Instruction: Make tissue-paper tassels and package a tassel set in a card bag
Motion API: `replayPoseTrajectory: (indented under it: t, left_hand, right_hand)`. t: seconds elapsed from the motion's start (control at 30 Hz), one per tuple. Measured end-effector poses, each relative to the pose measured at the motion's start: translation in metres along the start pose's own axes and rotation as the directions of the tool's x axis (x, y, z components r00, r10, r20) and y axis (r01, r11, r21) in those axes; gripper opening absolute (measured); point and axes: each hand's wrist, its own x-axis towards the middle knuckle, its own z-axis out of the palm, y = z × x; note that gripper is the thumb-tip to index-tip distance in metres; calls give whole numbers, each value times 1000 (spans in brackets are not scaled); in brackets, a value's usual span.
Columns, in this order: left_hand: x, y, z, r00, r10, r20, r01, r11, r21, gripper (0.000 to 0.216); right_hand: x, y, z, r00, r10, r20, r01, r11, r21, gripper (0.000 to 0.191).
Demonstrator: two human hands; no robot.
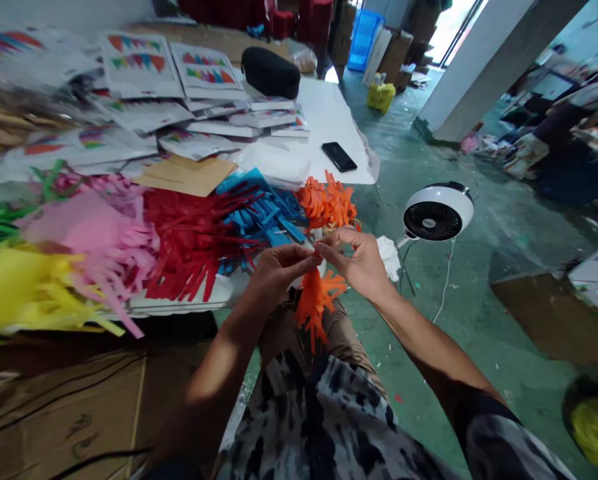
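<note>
Both of my hands meet in a pinch at the table's near right corner, above my lap. Between the fingertips of my left hand [281, 273] and my right hand [356, 260] is the top of an orange paper tassel [316, 297], its cut strips hanging and fanning downward. Just beyond my fingers lies a heap of orange tassels [329, 201] on the table edge. To its left are blue fringed paper [263, 210], red fringed paper [186, 237], pink fringed paper [99, 233] and yellow fringed paper [23, 287].
Printed packets [136, 63] are piled at the back of the white table [323, 110], with a black case [270, 72] and a phone [339, 157]. A brown envelope [183, 175] lies on the fringes. A fan [439, 212] stands right of the table. Cardboard [553, 320] lies farther right.
</note>
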Motion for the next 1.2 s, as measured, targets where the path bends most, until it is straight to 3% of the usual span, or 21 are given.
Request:
replayPoseTrajectory:
  t: [0.17, 0.27, 0.33, 0.43, 0.5, 0.63, 0.8, 0.9, 1.0, 1.1, 1.2]
  left_hand:
    - [12, -6, -12, 993, 16, -116, -20, 999, -34, 28]
    - [20, -10, -23, 987, -7, -163, -1, 999, -47, 27]
    - [24, -12, -29, 981, -47, -190, 29, 995, -95, 29]
    - [26, -15, -31, 968, -115, -221, 69, 976, -205, 31]
    - [25, -16, -29, 962, -155, -226, 95, 962, -258, 32]
    - [21, -14, -25, 952, -196, -237, 120, 946, -301, 35]
    - [23, -17, -30, 957, -162, -239, 73, 936, -344, 36]
    - [23, -18, -34, 959, -140, -248, 41, 929, -368, 34]
    - [17, -12, -38, 947, -127, -296, 7, 927, -375, 29]
    - [6, -1, -41, 932, -14, -363, -93, 957, -275, 23]
    - [-7, 8, -40, 906, 131, -402, -178, 981, -81, 19]
  right_hand:
    - [42, 19, 8, 997, -36, 73, 40, 998, -46, 31]
    - [99, 42, 14, 994, -98, 50, 108, 960, -258, 27]
    - [143, 57, 22, 993, -103, 50, 115, 879, -462, 25]
    - [199, 72, 41, 993, -4, 121, 90, 694, -715, 28]
    - [226, 77, 55, 976, 120, 179, 72, 599, -798, 26]
    - [253, 81, 74, 927, 290, 236, 38, 556, -830, 22]
    - [247, 84, 78, 951, 210, 224, 72, 557, -827, 25]
    - [231, 79, 72, 978, 79, 194, 123, 535, -836, 37]
    - [201, 63, 59, 973, -62, 223, 218, 566, -795, 40]
    - [157, 37, 43, 913, -165, 373, 382, 665, -642, 37]
    - [110, 10, 27, 801, -221, 557, 515, 730, -450, 32]
